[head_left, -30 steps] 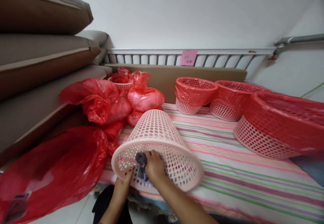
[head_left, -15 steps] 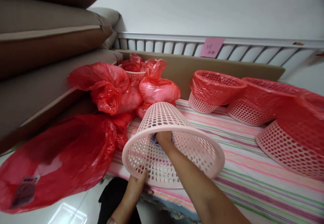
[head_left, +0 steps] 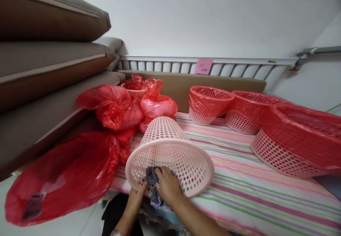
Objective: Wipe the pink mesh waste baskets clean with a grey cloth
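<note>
A pale pink perforated plastic wastebasket [head_left: 165, 131] lies on its side on a striped sheet, its wide mouth facing me. My left hand [head_left: 137, 194] grips the lower left of its rim, fingers partly hidden. Just inside the mouth, my right hand [head_left: 168, 186] is closed over a dark grey cloth [head_left: 152, 176] with a lilac edge. Part of the cloth hangs over the lower rim.
Three wastebaskets lined with red bags [head_left: 201, 113] stand on the right. Tied red plastic bags [head_left: 158, 104] are heaped behind left, near a large red bag [head_left: 66, 179]. Thick cushions [head_left: 53, 62] are stacked at left. A pink note [head_left: 204, 66] is on the radiator [head_left: 165, 66].
My right hand has come back from deep inside the basket to its lower rim, bringing the cloth along. My left hand still holds the rim. The view has shifted.
</note>
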A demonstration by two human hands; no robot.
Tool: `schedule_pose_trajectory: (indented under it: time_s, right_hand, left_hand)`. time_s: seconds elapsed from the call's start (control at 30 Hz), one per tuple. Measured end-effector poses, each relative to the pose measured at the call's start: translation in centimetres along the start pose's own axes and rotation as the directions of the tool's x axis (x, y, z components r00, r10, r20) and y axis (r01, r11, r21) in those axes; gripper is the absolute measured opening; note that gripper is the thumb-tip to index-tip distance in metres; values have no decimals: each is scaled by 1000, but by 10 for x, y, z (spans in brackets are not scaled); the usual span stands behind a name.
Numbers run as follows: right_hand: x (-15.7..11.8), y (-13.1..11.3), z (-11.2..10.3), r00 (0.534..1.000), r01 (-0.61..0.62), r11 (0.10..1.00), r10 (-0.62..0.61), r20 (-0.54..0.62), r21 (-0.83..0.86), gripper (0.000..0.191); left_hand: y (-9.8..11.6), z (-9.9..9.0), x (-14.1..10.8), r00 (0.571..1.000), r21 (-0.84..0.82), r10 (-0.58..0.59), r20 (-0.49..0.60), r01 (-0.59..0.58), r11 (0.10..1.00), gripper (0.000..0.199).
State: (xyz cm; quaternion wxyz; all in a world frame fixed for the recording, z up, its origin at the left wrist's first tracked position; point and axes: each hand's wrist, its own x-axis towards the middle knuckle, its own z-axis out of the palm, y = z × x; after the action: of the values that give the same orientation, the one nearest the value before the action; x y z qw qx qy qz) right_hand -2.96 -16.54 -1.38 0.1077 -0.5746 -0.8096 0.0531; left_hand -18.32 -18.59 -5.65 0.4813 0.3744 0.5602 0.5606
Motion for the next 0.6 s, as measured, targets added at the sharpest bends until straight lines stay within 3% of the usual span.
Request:
schedule_pose_trajectory:
  time_s: [0.1, 0.2, 0.27, 0.37, 0.47, 0.6]
  right_hand:
    - [0, 10, -11, 1000, 12, 1000, -11, 24, -28, 41]
    - [-2, 18, -18, 1000, -17, 999, 18, 24, -28, 42]
    - [-2, 18, -18, 998, -47, 999, 48, 32, -13, 42]
    - [5, 14, -10, 997, -73, 997, 72, 11, 14, 39]
    - [30, 11, -2, 995, -88, 995, 90, -43, 43, 34]
    - [89, 13, 0, 987, -112, 987, 124, -105, 113, 42]
  left_hand:
    - [3, -8, -3, 999, 31, -5, -54, 7, 1000, 64]
    - [-2, -7, -5, 987, -4, -158, -24, 158, 987, 71]
    - [-5, -4, -6, 972, -48, -237, -5, 236, 970, 74]
    - [-8, 1, -7, 970, -74, -244, -15, 242, 967, 75]
    - [-8, 2, -6, 970, -66, -243, -13, 241, 968, 71]
    - [-9, 2, -7, 968, -39, -249, -16, 248, 968, 67]
